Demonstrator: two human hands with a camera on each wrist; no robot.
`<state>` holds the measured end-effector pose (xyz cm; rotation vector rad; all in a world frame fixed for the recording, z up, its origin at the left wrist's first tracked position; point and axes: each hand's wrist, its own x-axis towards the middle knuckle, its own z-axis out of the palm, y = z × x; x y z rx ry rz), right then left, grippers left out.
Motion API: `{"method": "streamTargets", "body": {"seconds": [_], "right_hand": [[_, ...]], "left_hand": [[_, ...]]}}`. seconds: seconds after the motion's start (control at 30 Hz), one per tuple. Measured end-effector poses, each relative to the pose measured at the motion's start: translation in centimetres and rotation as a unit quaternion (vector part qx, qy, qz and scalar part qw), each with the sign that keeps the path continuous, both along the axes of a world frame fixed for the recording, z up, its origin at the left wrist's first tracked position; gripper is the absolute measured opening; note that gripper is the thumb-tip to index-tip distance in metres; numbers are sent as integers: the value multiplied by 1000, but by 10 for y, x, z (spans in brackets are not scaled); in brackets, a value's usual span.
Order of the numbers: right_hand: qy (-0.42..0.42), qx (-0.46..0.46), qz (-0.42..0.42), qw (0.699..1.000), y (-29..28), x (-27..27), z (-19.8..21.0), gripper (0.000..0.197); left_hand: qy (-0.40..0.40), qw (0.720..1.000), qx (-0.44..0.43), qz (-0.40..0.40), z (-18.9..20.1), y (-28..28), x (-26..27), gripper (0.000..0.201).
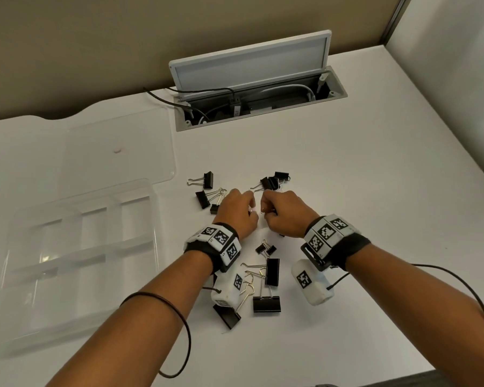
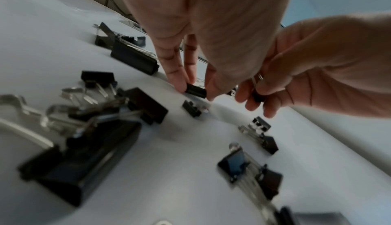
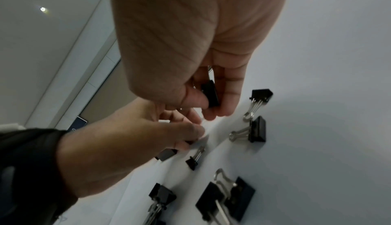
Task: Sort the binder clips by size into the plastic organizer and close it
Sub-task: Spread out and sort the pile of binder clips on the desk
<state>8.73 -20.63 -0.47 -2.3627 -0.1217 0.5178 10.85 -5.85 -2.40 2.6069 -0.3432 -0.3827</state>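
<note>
Black binder clips of different sizes lie scattered on the white table (image 1: 347,191). My left hand (image 1: 249,208) pinches a small binder clip (image 2: 195,90) that sits low on the tabletop. Close beside it, my right hand (image 1: 264,212) curls its fingers round another small clip (image 3: 210,94), whose wire handle (image 2: 260,77) sticks up past the fingers. The clear plastic organizer (image 1: 151,191) stands open at the left with its compartments bare. Its lid (image 1: 118,146) lies flat behind it.
Large clips (image 1: 266,303) lie under my wrists, with a small pair (image 1: 264,248) between them. Medium clips (image 1: 207,180) sit left of the hands and a cluster (image 1: 274,180) just beyond them. An open cable hatch (image 1: 252,88) with wires is at the back.
</note>
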Motion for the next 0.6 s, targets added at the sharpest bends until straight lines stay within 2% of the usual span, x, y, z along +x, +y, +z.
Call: {"method": "streamTargets", "body": {"seconds": [0.13,0.2,0.4,0.6], "right_hand": [[21,5,31,999,10,-2,0,14],[29,-6,47,998,22,-3,0,12],[3,-66,129,989,55,-6,-9,19],[-5,-84,196,977,67,-9,-7,31]], "left_hand": [[15,996,-70,61,15,23,3,28],[26,994,-76,73,22,37,-1,32],[42,996,-54,56,23,71,-28,30],[73,997,-20,4,13,84,-42,17]]}}
